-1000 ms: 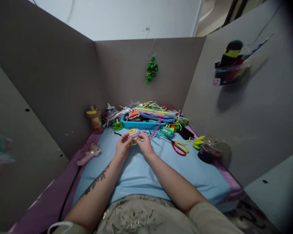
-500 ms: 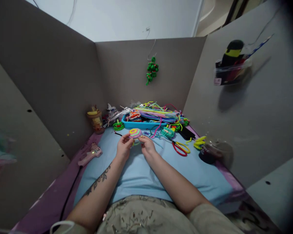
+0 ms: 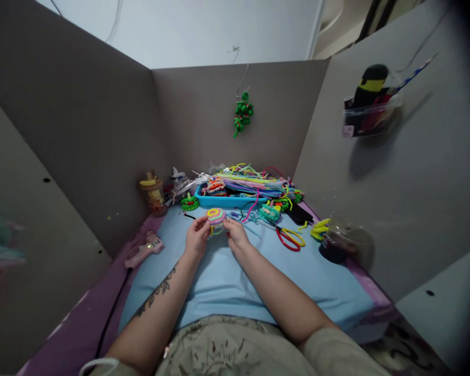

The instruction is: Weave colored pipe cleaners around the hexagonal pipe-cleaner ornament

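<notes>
Both hands hold a round pipe-cleaner craft piece [image 3: 216,216] in rings of yellow, pink and pale green, raised over the blue cloth [image 3: 235,282]. My left hand [image 3: 198,236] pinches its left edge between thumb and fingers. On the opposite edge, my right hand [image 3: 237,235] has its fingers closed. Thin greenish loops hang at the piece's near side. Just behind lie loose blue stems and a teal pipe-cleaner piece [image 3: 269,212]. Scissors [image 3: 290,239] with red and yellow handles rest to the right of my right hand.
A blue tray [image 3: 231,201] heaped with colourful pipe cleaners [image 3: 254,183] stands at the back. Left are a pink glue gun [image 3: 144,253] with a cord and a cup [image 3: 153,194]. A dark-lidded clear container [image 3: 337,248] lies right. Grey panels [image 3: 235,83] enclose three sides.
The round piece has tilted slightly, so more of its near side and hanging loops show. My left hand has shifted a little left and down; both hands keep hold.
</notes>
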{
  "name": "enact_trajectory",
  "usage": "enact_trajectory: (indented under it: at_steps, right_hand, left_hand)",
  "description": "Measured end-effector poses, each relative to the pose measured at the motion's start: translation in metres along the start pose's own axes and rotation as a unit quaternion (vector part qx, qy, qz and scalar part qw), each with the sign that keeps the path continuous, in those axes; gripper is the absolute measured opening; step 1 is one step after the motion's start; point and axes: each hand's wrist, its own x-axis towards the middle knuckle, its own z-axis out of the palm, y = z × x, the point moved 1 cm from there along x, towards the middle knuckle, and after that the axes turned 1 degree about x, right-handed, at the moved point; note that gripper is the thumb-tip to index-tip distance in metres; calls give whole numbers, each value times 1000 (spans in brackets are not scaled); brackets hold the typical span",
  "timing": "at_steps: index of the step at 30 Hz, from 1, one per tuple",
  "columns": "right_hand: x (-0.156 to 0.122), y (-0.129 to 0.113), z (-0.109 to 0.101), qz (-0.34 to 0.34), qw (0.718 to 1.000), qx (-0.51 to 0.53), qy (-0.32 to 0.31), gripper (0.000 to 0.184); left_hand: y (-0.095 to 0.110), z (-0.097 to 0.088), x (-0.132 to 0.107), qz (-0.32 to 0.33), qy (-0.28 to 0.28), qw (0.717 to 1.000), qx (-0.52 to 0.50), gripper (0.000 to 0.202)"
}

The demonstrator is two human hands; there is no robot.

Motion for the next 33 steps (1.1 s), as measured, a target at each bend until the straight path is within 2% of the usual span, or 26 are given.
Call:
enact_trajectory:
  at_steps: [5,11,13,15,18,20,22,27,33]
  right_hand:
    - [-2,-3,-2,-5,999,-34,-8,25]
    - [-3,-5,-5,-34,995,-91,-28,27]
    - [-1,-5,-5,-45,995,-91,-24,28]
    - [0,-3,-5,-52,996,-71,-19,29]
    - [2,-2,-6,-47,998,-48,-8,30]
    - [1,-1,-5,-35,998,-60,-8,30]
    - [-2,0,-3,-28,997,-75,-22,30]
    - [-5,3,-2,-34,994,-98,-35,30]
    - [-4,8,-1,-18,991,-122,-53,28]
  left_hand:
    - [0,-2,2,-17,-3,1000,-7,44]
    - [2,-2,2,-4,-11,1000,23,48]
    - [2,-2,0,18,-22,998,56,50]
    - [3,-1,-5,66,-24,991,114,47]
    - [5,1,-13,142,-16,963,227,40]
    - [6,2,-17,167,-19,946,278,41]
    - [7,4,-18,175,-19,940,292,44]
    - [10,3,-14,161,11,952,262,38]
    - [12,0,-16,204,49,929,305,30]
